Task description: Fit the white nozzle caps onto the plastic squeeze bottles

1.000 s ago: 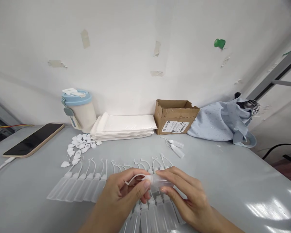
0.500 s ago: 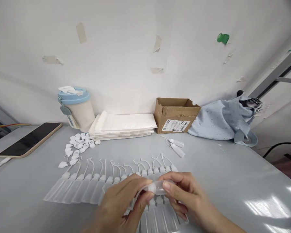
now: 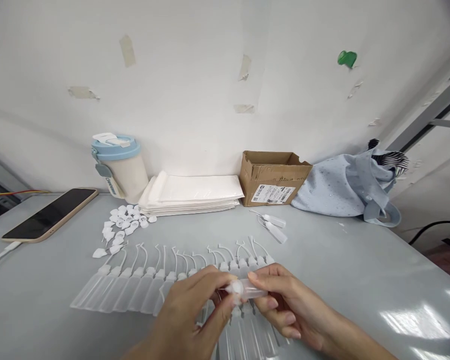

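Note:
A small translucent plastic squeeze bottle [image 3: 254, 291] is held level between my hands, its white cap [image 3: 235, 288] pointing left. My left hand [image 3: 195, 310] pinches the cap between thumb and index finger. On the bottle's body, the thumb and fingers of my right hand [image 3: 285, 302] are closed. Just beyond and beneath my hands, similar flat translucent bottles [image 3: 131, 292] lie side by side, with thin curved white tubes coming off their caps. A second group of bottles [image 3: 243, 335] is partly hidden under my hands.
Loose white caps [image 3: 116, 230] lie in a pile at left, near a phone [image 3: 47, 217] and a blue-lidded cup [image 3: 125, 172]. White envelopes [image 3: 195, 192], a cardboard box [image 3: 273, 175] and a light blue bag [image 3: 333, 187] stand along the wall. Two bottles [image 3: 275, 227] lie before the box.
My right hand has turned and shifted its fingers on the bottle, whose body now shows more. The left hand keeps its pinch at the cap. The view has moved slightly.

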Demonstrator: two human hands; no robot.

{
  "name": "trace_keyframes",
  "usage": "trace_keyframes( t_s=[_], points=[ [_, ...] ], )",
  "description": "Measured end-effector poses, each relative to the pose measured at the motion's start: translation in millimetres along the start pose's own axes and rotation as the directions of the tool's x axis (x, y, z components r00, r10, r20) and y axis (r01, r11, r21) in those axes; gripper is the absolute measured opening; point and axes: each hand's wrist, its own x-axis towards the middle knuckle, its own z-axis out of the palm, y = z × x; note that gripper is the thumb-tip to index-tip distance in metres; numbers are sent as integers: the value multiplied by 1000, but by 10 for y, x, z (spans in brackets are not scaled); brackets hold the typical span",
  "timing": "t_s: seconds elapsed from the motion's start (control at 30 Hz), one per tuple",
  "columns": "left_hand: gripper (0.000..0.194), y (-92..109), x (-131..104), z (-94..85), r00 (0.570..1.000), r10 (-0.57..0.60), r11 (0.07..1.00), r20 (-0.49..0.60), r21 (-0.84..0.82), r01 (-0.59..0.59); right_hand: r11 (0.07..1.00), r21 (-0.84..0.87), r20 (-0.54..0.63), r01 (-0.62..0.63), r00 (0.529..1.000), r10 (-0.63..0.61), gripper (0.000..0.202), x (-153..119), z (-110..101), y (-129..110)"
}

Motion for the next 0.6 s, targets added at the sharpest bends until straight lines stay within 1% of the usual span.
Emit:
trace_keyframes(
  t_s=[0.07, 0.17, 0.23, 0.3, 0.37, 0.43, 0.5, 0.53, 0.6],
  points=[
    [10, 9, 38, -31, 988, -136, 990, 68, -32, 139, 990, -80, -6, 119, 993, -120, 37, 9, 27, 23],
    [19, 38, 84, -59, 940, -296, 939, 171, -129, 319, 940, -229, -22, 255, 964, -266, 41, 19, 60, 55],
    [22, 62, 95, -62, 913, -354, 902, 201, -185, 391, 906, -314, -52, 284, 948, -315, 43, 20, 74, 66],
    [23, 80, 87, -55, 904, -372, 895, 208, -179, 409, 897, -354, -74, 266, 948, -310, 45, 15, 80, 67],
    [22, 79, 63, -45, 924, -334, 927, 186, -114, 358, 912, -346, -77, 221, 962, -262, 47, 6, 80, 60],
    [18, 55, 29, -34, 960, -242, 969, 139, -14, 246, 930, -324, -75, 174, 975, -209, 47, -4, 74, 46],
    [16, 13, -2, -22, 985, -132, 990, 112, 59, 126, 946, -294, -69, 137, 984, -164, 48, -13, 66, 30],
    [16, -9, -12, -15, 990, -89, 994, 111, 78, 80, 951, -281, -63, 126, 987, -149, 48, -15, 63, 23],
    [17, -47, -12, -5, 990, -40, 996, 133, 89, 29, 960, -258, -51, 112, 990, -129, 48, -14, 62, 16]
  ],
)
